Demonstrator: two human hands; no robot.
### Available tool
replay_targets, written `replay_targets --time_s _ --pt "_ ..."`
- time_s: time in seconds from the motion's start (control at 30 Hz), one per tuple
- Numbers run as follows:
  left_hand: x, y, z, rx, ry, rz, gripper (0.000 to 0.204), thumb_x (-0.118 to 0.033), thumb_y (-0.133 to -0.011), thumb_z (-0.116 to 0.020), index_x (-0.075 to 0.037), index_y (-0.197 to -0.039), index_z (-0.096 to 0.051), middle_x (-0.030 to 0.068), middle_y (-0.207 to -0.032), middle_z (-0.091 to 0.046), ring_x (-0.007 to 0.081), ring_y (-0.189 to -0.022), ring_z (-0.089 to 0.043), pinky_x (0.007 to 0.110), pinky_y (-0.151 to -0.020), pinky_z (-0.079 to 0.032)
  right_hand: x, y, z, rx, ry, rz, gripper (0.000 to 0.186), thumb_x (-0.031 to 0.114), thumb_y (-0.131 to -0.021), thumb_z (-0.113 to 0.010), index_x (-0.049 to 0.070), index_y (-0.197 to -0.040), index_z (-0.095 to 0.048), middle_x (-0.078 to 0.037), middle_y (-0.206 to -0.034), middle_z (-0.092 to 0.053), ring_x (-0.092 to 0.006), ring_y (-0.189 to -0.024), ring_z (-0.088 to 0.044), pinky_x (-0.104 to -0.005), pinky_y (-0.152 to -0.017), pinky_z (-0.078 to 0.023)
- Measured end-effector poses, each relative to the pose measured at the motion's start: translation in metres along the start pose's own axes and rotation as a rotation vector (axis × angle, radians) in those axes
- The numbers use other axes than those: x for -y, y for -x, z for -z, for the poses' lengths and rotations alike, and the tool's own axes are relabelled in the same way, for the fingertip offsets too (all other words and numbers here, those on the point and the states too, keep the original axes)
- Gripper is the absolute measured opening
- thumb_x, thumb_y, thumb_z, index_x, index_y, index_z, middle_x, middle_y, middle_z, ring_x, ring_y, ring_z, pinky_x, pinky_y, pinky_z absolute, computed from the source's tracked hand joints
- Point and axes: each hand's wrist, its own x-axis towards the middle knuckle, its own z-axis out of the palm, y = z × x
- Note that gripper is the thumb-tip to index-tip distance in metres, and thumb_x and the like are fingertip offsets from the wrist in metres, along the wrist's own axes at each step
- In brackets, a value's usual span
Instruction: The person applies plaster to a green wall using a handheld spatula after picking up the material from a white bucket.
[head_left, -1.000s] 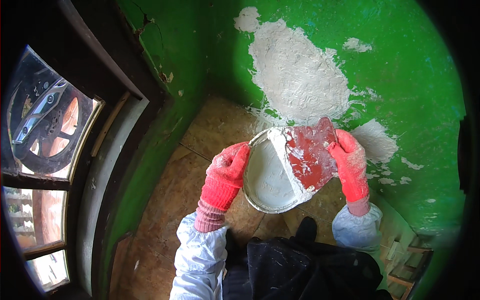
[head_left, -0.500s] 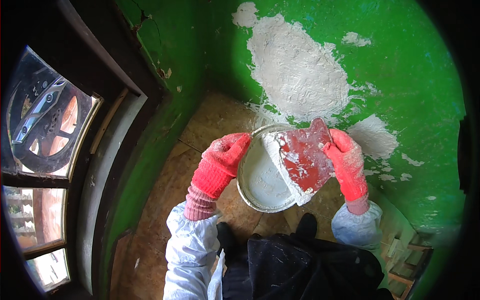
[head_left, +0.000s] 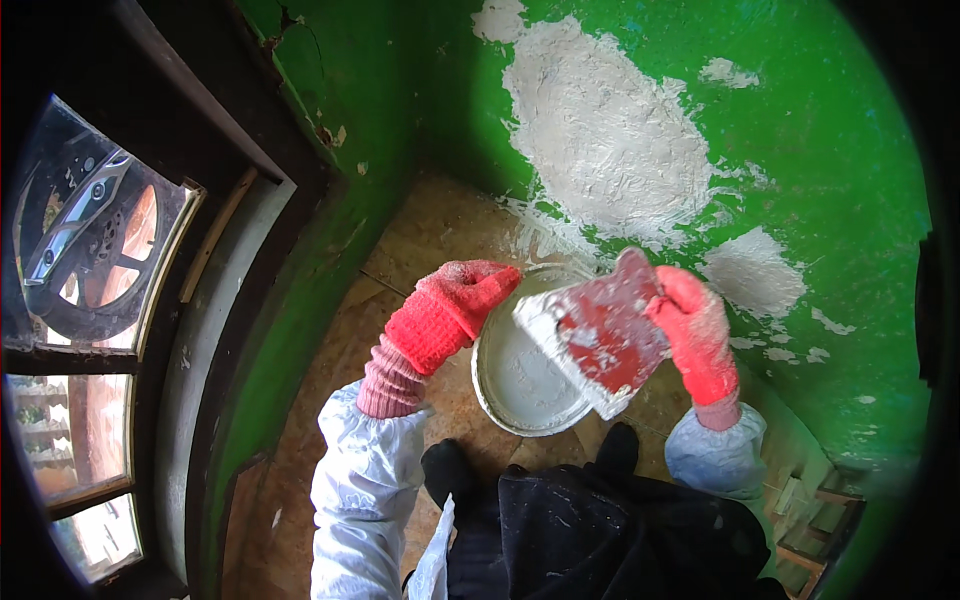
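My right hand [head_left: 690,320], in a red-coated work glove smeared with white, is closed on the edge of a red putty spreader [head_left: 612,335]. Thick white putty coats the spreader's long left edge, and smears mark its face. It is tilted above the right side of a round bucket [head_left: 478,385] with pale putty inside. My left hand [head_left: 462,305], gloved the same way, is closed at the bucket's upper left rim; its fingertips hide the exact grip. In front, a large white putty patch [head_left: 610,130] covers part of the green wall [head_left: 800,130].
A smaller putty patch [head_left: 755,272] lies lower on the wall. Brown floor tiles [head_left: 330,400] surround the bucket, near my dark shoes. Along the left runs a dark-framed door [head_left: 165,200] with glass panes. A wooden slatted piece [head_left: 805,535] stands at lower right.
My left hand has shifted up and right along the bucket's rim. The spreader has moved slightly left and down and tilted over the bucket, still in my right hand.
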Motion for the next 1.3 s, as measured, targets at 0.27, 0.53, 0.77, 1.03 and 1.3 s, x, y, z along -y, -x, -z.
replay_targets --time_s 0.27,0.53,0.77,1.03,1.3 --pt "0.021 -0.014 0.004 0.042 -0.317 -0.764 0.028 -0.012 -0.086 -0.053 -0.009 -0.113 -0.058 0.0127 -0.105 -0.060 0.0219 -0.089 -0.060 0.029 -0.075 -0.050 0.004 -0.004 -0.003 -0.003 0.216 0.014 0.027 -0.002 -0.083 -0.052 -0.004 -0.109 -0.056 -0.004 -0.092 -0.061 -0.0082 -0.080 -0.055 -0.0224 -0.074 -0.046" --pt "0.036 -0.038 0.003 0.028 -0.343 -1.000 0.030 -0.020 -0.085 -0.055 -0.004 -0.111 -0.059 0.0082 -0.099 -0.063 0.0136 -0.070 -0.060 0.025 -0.061 -0.049 0.005 -0.003 -0.008 -0.006 0.088 -0.054 0.028 -0.004 -0.081 -0.052 -0.005 -0.109 -0.056 -0.004 -0.091 -0.061 -0.0078 -0.079 -0.055 -0.0218 -0.072 -0.046" --pt "0.030 -0.030 0.006 0.214 -0.073 -0.487 0.051 -0.007 -0.060 -0.069 -0.002 -0.110 -0.056 0.0179 -0.105 -0.059 0.0365 -0.096 -0.058 0.038 -0.083 -0.049 0.009 -0.004 0.001 -0.062 0.231 0.016 0.025 -0.003 -0.080 -0.054 -0.004 -0.105 -0.059 -0.003 -0.087 -0.060 -0.0081 -0.077 -0.055 -0.0233 -0.073 -0.046" --pt "0.024 -0.034 0.007 0.181 -0.235 -0.699 0.042 -0.013 -0.071 -0.065 -0.003 -0.110 -0.057 0.0157 -0.100 -0.061 0.0290 -0.090 -0.060 0.034 -0.076 -0.050 -0.006 0.004 -0.011 0.099 0.272 0.043 0.025 -0.004 -0.080 -0.054 -0.004 -0.104 -0.058 -0.006 -0.089 -0.061 -0.0093 -0.078 -0.056 -0.0241 -0.070 -0.047" --pt "-0.008 -0.027 0.005 0.199 -0.010 0.009 0.036 -0.038 -0.081 -0.063 -0.003 -0.088 -0.068 0.0041 -0.069 -0.063 0.0090 -0.066 -0.056 0.027 -0.061 -0.047 0.016 0.012 -0.025 0.337 0.313 0.030 0.026 -0.006 -0.078 -0.053 -0.006 -0.104 -0.057 -0.013 -0.089 -0.062 -0.0134 -0.072 -0.062 -0.0258 -0.065 -0.049"
